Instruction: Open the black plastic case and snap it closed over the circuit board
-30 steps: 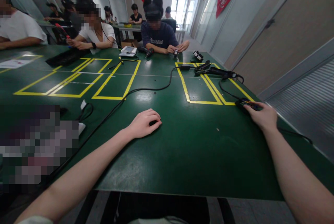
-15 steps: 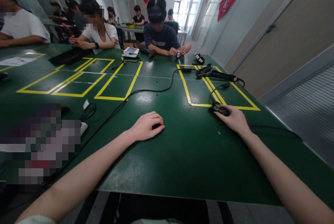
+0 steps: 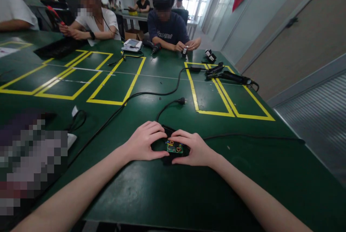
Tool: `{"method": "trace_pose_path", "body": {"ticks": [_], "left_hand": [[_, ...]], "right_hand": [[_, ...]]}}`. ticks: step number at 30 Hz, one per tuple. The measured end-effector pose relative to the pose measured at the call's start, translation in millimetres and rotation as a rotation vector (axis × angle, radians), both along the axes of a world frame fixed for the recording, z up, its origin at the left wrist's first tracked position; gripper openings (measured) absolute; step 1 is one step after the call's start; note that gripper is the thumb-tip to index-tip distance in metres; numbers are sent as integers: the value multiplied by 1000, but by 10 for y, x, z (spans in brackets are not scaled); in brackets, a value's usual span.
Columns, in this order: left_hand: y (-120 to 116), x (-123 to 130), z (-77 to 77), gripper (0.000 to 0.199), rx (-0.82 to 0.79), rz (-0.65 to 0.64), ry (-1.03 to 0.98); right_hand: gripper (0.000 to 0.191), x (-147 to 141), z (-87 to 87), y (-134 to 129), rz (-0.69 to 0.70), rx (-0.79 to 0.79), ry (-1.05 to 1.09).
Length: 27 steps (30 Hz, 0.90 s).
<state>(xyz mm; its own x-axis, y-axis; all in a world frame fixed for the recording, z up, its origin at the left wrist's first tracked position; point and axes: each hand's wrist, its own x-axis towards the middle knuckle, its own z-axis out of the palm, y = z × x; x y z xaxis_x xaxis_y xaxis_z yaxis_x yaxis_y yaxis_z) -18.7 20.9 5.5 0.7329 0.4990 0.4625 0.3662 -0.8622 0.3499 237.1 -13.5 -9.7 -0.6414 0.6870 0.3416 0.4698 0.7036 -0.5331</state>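
Observation:
A small green circuit board (image 3: 174,147) with copper coils lies in a black case at the middle of the table, between my two hands. My right hand (image 3: 193,148) grips it from the right, thumb on the near side and fingers on the far side. My left hand (image 3: 146,141) curls around its left end, the fingertips and thumb against the case. A black cable with a plug (image 3: 181,101) leads away from the case's far side. Another black cable (image 3: 251,136) runs off to the right. The case's left part is hidden by my hands.
A long black cable (image 3: 135,95) crosses the green table (image 3: 216,196). Yellow tape (image 3: 216,113) marks rectangles. Black tools (image 3: 229,77) lie at the right, a power drill (image 3: 156,48) farther back. Opposite, a person (image 3: 167,26) handles a small part. A blurred-out patch covers the left.
My right hand has brought the circuit board and its cables left and nearer, to the table's middle. My left hand has come to its left end. The view has tipped down slightly.

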Motion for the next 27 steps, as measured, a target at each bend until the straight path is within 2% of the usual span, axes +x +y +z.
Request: {"method": "trace_pose_path", "body": {"ticks": [3,8,16,19,23,27], "left_hand": [[-31,0,-1,33,-48,-11,2],[-56,-5,-12,34,-92,-18,6],[-44,18,-55,32,-58,24,69],[-27,30,-69,36,-53,37,69],[-6,42,-65,44,-94,22,74],[0,52,-38,62,-147,-3,84]], "right_hand": [[72,35,12,-36,23,-34,-30],[71,35,25,-72,6,-47,-51],[42,99,66,-46,-48,-11,-28],[39,120,73,-26,-49,12,3],[29,121,45,11,-81,41,0],[23,123,22,37,-109,45,3]]}}
